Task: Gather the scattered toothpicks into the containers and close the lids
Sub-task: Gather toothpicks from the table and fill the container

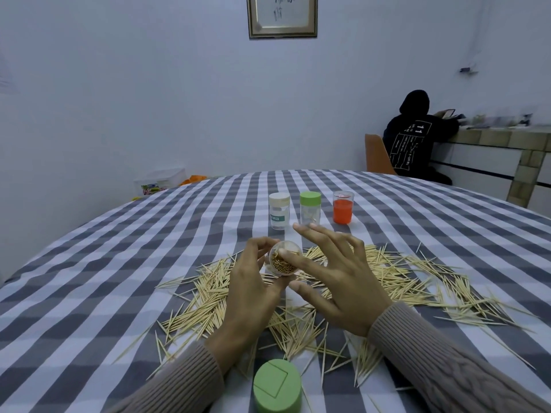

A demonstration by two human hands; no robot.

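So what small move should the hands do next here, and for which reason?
Probably press the sticking-up toothpicks level with the right hand, then fetch the green lid. The clear container held by the left hand looks packed full and is open, and the lid lies at the near edge.

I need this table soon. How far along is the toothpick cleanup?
Not far. Three containers at the back, white-lidded, green-lidded and orange, stand upright; the green-lidded one looks nearly empty. The left hand holds an open, well-filled container while the right hand works at its mouth. Many toothpicks remain scattered, and a green lid sits loose.
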